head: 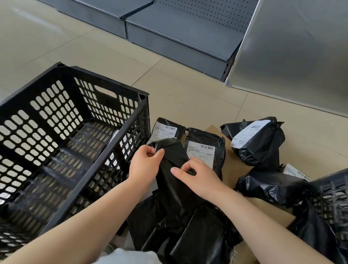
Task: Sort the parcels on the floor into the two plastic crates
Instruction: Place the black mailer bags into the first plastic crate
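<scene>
Both hands, left [145, 163] and right [196, 177], are pinching one parcel [174, 189]; most parcels are lying unsorted beyond them, left crate [42, 136] nearly empty.

Tiled floor [59, 34] (beige); parcels [258, 140], crates [52, 138]

Bright even daylight, soft shadows, wide-angle edge warp.

Two black perforated plastic crates [57, 138] [345, 198] | two bare hands [145, 163] [196, 177] | at least six black plastic-wrapped parcels [258, 138], four showing white labels | one brown cardboard sheet [268, 213]
</scene>
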Available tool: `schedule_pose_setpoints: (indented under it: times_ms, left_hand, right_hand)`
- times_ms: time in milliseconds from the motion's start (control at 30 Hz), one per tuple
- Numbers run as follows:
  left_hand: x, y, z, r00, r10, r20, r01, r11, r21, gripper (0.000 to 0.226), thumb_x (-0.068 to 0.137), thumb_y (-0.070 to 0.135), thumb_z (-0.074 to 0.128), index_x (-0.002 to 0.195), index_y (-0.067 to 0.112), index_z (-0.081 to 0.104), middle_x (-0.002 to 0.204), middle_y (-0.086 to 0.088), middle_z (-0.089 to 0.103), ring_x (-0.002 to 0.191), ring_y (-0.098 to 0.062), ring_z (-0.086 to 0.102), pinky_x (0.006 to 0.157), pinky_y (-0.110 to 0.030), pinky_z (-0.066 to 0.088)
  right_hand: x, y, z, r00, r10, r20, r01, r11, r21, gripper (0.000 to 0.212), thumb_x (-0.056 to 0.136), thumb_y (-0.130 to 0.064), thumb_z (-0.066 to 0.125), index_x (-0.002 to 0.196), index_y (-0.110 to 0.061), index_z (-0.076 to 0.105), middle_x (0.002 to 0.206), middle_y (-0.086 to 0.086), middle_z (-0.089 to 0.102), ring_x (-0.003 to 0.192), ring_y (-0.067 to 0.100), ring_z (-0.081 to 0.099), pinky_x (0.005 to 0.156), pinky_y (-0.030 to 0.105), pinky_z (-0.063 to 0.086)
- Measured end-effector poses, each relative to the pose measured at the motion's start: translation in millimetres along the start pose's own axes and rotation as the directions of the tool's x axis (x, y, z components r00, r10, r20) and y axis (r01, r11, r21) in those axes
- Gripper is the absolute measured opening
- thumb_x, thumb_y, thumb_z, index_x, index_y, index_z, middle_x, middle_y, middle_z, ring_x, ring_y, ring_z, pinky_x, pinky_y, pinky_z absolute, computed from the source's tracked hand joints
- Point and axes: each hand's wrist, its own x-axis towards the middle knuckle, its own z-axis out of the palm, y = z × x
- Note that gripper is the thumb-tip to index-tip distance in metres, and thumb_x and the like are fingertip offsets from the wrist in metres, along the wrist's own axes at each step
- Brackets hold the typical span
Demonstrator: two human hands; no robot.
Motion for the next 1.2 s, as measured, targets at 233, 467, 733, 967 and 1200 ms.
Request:
schedule_pose_setpoints:
  times_ms: [233, 467, 733, 967, 1200]
  left_hand:
    - [-3.2, 5.6, 6.0, 0.994, 0.11, 0.028, -0.113, 0.984, 0.135, 0.022, 0.089, 0.038, 0.067, 0.082, 0.022, 0.053, 0.076, 0.007, 0.057, 0.066, -0.01, 0.052, 0.063, -0.027, 0.039]
    - [-9.7, 0.9, 5.3, 0.993, 0.052, 0.103, -0.034, 0.986, -0.163, 0.017, 0.094, 0.031, 0.062, 0.097, 0.015, 0.056, 0.083, 0.002, 0.058, 0.075, -0.01, 0.057, 0.075, -0.031, 0.058]
    - [1.4, -20.3, 0.7, 0.954, -0.24, 0.182, 0.274, 0.942, -0.196, 0.004, 0.097, 0.02, 0.051, 0.1, 0.018, 0.052, 0.096, -0.006, 0.053, 0.086, -0.016, 0.056, 0.088, -0.035, 0.056]
    - [-12.0, -21.7, 5.0, 0.724, -0.33, 0.605, 0.547, 0.81, -0.212, 0.037, 0.099, 0.043, 0.052, 0.126, 0.02, 0.058, 0.119, -0.011, 0.07, 0.112, -0.03, 0.065, 0.097, -0.047, 0.052]
    - [-17.4, -11.6, 5.0, 0.714, -0.197, 0.672, 0.519, 0.793, -0.319, 0.036, 0.102, 0.039, 0.043, 0.135, 0.027, 0.052, 0.125, 0.0, 0.069, 0.118, -0.021, 0.063, 0.091, -0.041, 0.051]
  right_hand:
    - [1.1, -3.6, 1.7, 0.999, -0.039, -0.027, 0.037, 0.995, -0.092, 0.019, 0.088, -0.042, 0.068, 0.085, -0.027, 0.057, 0.096, -0.009, 0.059, 0.089, 0.012, 0.054, 0.069, 0.024, 0.039]
    - [4.7, 2.5, -4.8, 0.986, 0.12, -0.116, -0.096, 0.975, 0.199, 0.016, 0.095, -0.022, 0.058, 0.08, -0.017, 0.055, 0.081, -0.003, 0.055, 0.078, 0.016, 0.052, 0.067, 0.026, 0.039]
    - [7.4, 13.3, -17.5, 0.868, 0.495, 0.035, -0.314, 0.492, 0.812, 0.025, 0.073, -0.027, 0.062, 0.094, -0.013, 0.067, 0.098, 0.014, 0.068, 0.092, 0.03, 0.065, 0.083, 0.039, 0.048]
    - [10.5, 21.8, -26.3, 0.823, 0.568, 0.033, -0.278, 0.351, 0.894, 0.055, 0.066, -0.033, 0.06, 0.116, -0.013, 0.071, 0.113, 0.014, 0.074, 0.105, 0.036, 0.069, 0.102, 0.051, 0.048]
    - [2.8, 15.8, -26.2, 0.805, 0.591, 0.055, -0.32, 0.353, 0.879, 0.058, 0.067, -0.033, 0.056, 0.12, -0.011, 0.069, 0.112, 0.017, 0.073, 0.106, 0.041, 0.068, 0.099, 0.053, 0.05]
